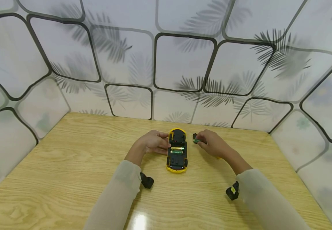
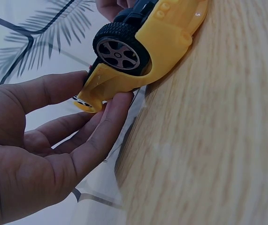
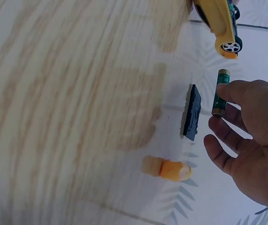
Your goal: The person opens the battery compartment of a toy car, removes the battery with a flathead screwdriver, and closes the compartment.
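Note:
A yellow toy car (image 1: 177, 166) lies wheels-up on the table, its black underside showing. Two green-and-gold batteries (image 1: 177, 152) sit side by side in its uncovered battery compartment. My left hand (image 1: 156, 142) holds the car along its left side, and the left wrist view has the thumb on the edge by a wheel (image 2: 118, 54) and fingertips against the yellow body. To the right of the car, my right hand (image 1: 210, 142) pinches another green battery (image 3: 221, 93) between thumb and fingers. Close by that hand lies a flat black battery cover (image 3: 191, 112).
A small orange-yellow object (image 3: 173, 170) lies on the wooden table (image 1: 97, 166) near the right wrist, mostly hidden by that arm in the head view. Patterned white panels (image 1: 183, 64) rise behind the table and at both sides.

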The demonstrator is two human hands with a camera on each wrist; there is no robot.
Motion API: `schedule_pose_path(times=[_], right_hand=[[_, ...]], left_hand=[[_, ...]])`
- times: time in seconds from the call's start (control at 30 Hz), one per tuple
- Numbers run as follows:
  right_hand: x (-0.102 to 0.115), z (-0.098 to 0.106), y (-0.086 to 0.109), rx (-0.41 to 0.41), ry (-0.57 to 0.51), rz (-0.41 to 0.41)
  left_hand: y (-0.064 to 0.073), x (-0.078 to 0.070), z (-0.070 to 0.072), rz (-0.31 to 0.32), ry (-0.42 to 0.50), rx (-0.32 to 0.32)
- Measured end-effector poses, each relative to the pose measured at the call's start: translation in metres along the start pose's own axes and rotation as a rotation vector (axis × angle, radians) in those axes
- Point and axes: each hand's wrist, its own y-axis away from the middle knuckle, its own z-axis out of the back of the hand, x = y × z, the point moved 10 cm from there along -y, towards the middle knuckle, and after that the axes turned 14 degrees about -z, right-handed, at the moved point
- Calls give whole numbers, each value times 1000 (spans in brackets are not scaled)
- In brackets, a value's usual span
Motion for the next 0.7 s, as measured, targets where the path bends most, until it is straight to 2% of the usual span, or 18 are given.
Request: schedule_pose_path(times=[0.33, 0.7], right_hand=[[-5, -6, -1, 19, 92, -8], [-12, -15, -5, 73, 116, -12]], left_hand=[[-1, 0, 0, -2, 0, 4], [0, 0, 0, -6, 2, 10]])
